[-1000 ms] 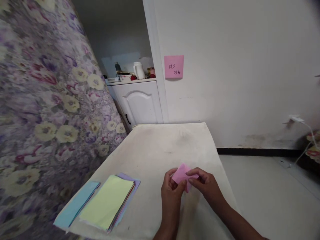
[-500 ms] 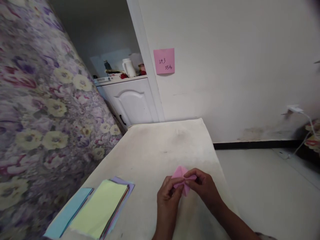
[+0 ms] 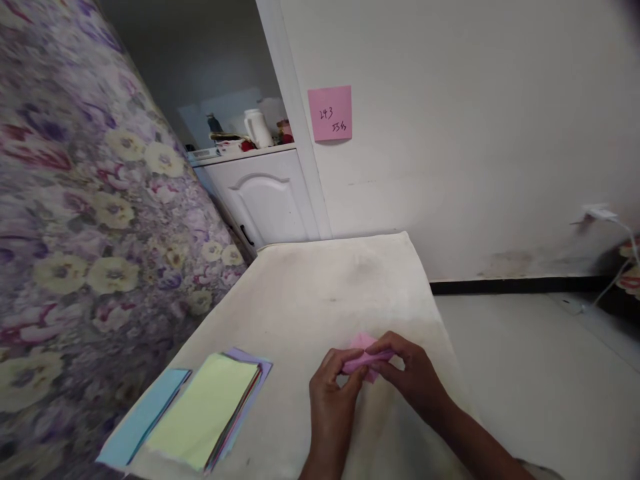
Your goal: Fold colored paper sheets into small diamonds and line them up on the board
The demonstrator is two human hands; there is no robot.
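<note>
A small folded piece of pink paper (image 3: 364, 341) is held just over the near right part of the cloth-covered table (image 3: 320, 280). My left hand (image 3: 334, 387) pinches its left side between thumb and fingers. On the other side, the thumb and index finger of my right hand (image 3: 410, 367) grip it near the middle. A raised fold runs sideways between both pairs of fingertips. Parts of the paper are hidden behind the fingers.
To the left lie a stack of coloured sheets with yellow-green paper (image 3: 205, 407) on top and blue paper (image 3: 145, 420) beside it. A floral curtain (image 3: 100, 233) hangs along the left. Behind stand a white cabinet (image 3: 265, 200) and a wall with a pink note (image 3: 331, 115).
The pink paper has gone from a flatter, spread shape to one with its middle pinched up into a sideways fold. My left hand has shifted slightly left. The view has tilted a little.
</note>
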